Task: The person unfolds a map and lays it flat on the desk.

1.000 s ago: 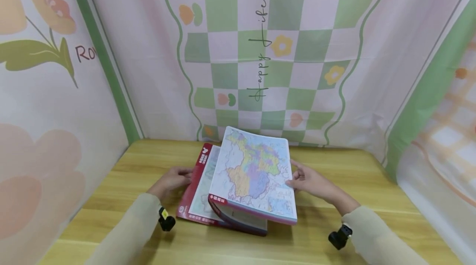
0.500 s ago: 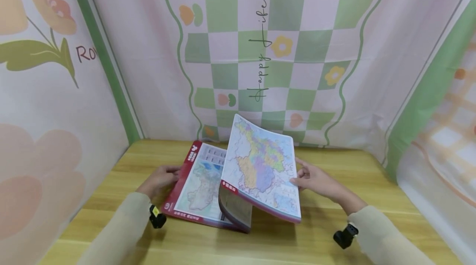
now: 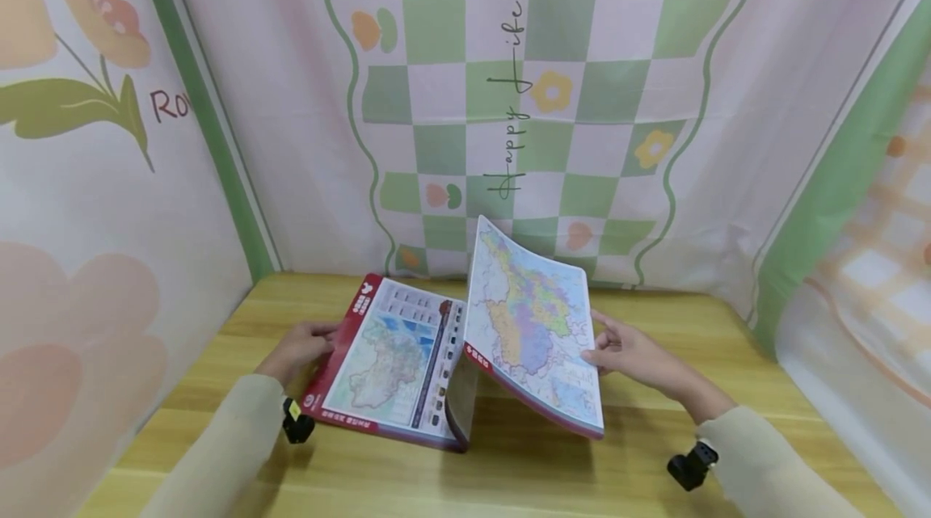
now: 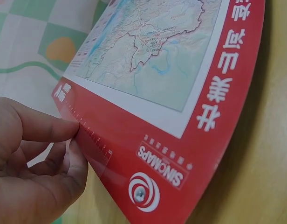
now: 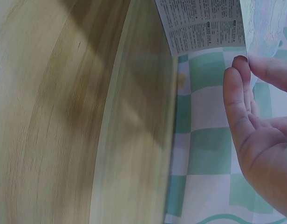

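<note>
A folding map (image 3: 534,324) with red borders stands partly spread on the table in the head view. Its left panel (image 3: 389,372) lies low, while the right panel rises tilted, joined to it by a dark fold in the middle. At the left, my left hand (image 3: 298,350) pinches the red edge between thumb and finger, as the left wrist view confirms at the red border (image 4: 134,144). My right hand (image 3: 629,356) pinches the raised panel's right edge. Text-covered backing (image 5: 204,23) shows in the right wrist view, where the fingertips (image 5: 239,63) meet the sheet's edge.
The wooden table (image 3: 538,486) runs back to a green-and-white checked curtain (image 3: 553,146). Flower-printed cloth (image 3: 80,259) hangs at the left, and another curtain (image 3: 836,259) hangs at the right. Each wrist carries a small black camera (image 3: 296,421).
My hands have moved apart, the left leftward and the right slightly rightward. The map has spread wider, uncovering more of its left panel, and the right panel has shifted right.
</note>
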Tool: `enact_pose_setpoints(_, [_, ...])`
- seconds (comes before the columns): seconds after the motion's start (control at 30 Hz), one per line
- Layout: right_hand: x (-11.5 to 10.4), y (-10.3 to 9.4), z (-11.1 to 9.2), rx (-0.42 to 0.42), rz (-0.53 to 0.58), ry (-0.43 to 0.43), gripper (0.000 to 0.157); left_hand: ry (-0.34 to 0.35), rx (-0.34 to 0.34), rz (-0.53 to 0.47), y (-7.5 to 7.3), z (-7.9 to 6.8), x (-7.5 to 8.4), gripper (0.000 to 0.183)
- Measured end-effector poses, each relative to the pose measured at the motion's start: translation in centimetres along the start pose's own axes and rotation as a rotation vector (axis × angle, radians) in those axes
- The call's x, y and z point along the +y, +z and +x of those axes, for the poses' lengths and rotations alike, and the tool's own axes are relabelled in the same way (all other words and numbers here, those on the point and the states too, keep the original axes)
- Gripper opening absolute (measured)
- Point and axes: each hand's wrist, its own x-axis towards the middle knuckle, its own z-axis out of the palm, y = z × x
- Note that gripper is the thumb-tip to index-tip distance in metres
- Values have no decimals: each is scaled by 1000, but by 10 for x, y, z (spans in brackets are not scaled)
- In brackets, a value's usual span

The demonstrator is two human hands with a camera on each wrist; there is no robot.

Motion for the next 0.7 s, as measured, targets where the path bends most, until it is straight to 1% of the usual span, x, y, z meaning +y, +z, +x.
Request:
enact_pose_setpoints(0.23, [2,-3,-2,-5,9,-1,91,11,15,27,-7,1,-2,50])
enact_pose_setpoints(0.43, [6,-7,-4,3,-6,-5,91,9,27,63,-19,1,-6,50])
enact_pose_setpoints(0.7, [8,-10,-6,9,16,8,91,8,74,103,-34,0,-12,53])
